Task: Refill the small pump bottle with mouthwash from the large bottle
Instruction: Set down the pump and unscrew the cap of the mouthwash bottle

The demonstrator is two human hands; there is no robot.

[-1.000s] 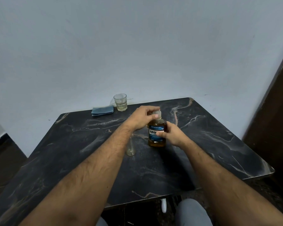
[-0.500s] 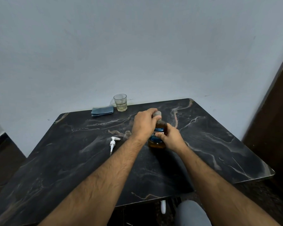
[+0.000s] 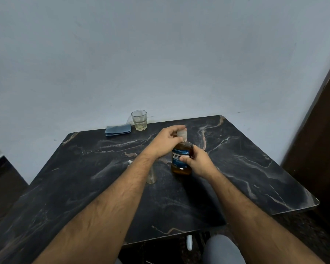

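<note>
One blk marble table [image 3: 236, 168], pale-blue wall [image 3: 160, 54] bkgd.

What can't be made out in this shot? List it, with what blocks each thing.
- Small bottle, head view: only its lower part shows; the left forearm covers the rest.
- White pump piece: mostly behind the same forearm.
- Large bottle label: partly under the right hand.
- Cap: wrapped by the left hand, so whether it is loosened cannot be told.
</note>
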